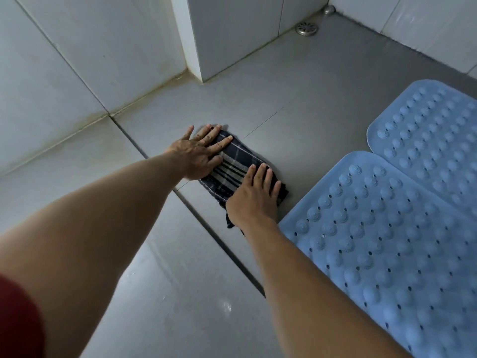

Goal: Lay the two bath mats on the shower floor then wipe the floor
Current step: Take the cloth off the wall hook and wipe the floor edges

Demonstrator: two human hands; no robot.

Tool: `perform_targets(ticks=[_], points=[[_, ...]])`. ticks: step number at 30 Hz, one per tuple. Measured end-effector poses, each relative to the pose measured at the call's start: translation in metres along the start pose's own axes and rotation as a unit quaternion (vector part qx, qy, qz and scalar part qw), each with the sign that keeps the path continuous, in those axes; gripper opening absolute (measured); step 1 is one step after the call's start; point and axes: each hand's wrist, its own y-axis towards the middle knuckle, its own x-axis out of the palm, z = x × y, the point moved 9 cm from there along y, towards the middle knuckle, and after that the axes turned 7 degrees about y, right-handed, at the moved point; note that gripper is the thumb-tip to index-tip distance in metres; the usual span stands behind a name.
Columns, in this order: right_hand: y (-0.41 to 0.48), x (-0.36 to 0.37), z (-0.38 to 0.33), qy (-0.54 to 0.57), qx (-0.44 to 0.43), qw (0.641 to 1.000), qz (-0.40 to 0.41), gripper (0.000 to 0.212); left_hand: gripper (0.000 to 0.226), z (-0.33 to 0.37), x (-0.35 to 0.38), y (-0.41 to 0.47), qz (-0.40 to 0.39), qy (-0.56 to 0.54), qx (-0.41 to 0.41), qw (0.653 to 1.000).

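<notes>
- A person is kneeling or leaning over a grey tiled shower floor, pressing a dark plaid cloth flat against it with both bare hands.
- The left hand is lying open, fingers spread, palm down on the cloth's far left end, two fingertips spilling onto bare tile; it is gripping nothing, only bearing down.
- The right hand is likewise lying open and flat on the cloth's near right end, fingers extended rather than curled around the fabric.
- Two blue rubber bath mats are already lying on the floor along its right side: the near mat is running toward the bottom right corner of the view, and the far mat is sitting beyond it, their rounded ends appearing to touch or slightly overlap, though the angle is making that hard to settle.
- The laying step is looking finished; the wiping is judged to be under way, with the cloth working the open tile just left of the near mat, beside a dark grout line.
- Floor toward the round metal drain in the far corner, and the glossy tile nearest the camera, is probably remaining to be wiped.
- Count: two mats, one cloth, one drain, two hands.
</notes>
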Motion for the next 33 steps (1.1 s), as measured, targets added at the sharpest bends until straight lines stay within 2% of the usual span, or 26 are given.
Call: perform_targets(ticks=[6, 15, 19, 27, 33], points=[[0.034, -0.027, 0.029, 0.051, 0.048, 0.997, 0.039, 0.071, 0.06, 0.018, -0.022, 0.045, 0.013, 0.004, 0.005, 1.0], [0.101, -0.087, 0.088, 0.049, 0.039, 0.997, 0.038, 0.064, 0.061, 0.044, -0.054, 0.119, 0.0, 0.003, 0.003, 1.0], [0.094, -0.09, 0.081, 0.034, 0.031, 0.997, 0.054, 0.065, 0.06, 0.04, -0.057, 0.109, -0.008, -0.019, -0.008, 1.0], [0.075, -0.087, 0.068, 0.091, 0.099, 0.99, 0.053, 0.069, 0.06, 0.032, -0.061, 0.1, -0.05, -0.017, -0.016, 0.998], [0.079, -0.091, 0.069, 0.084, 0.124, 0.984, 0.1, 0.071, 0.061, 0.033, -0.069, 0.11, -0.048, -0.003, 0.024, 0.999]])
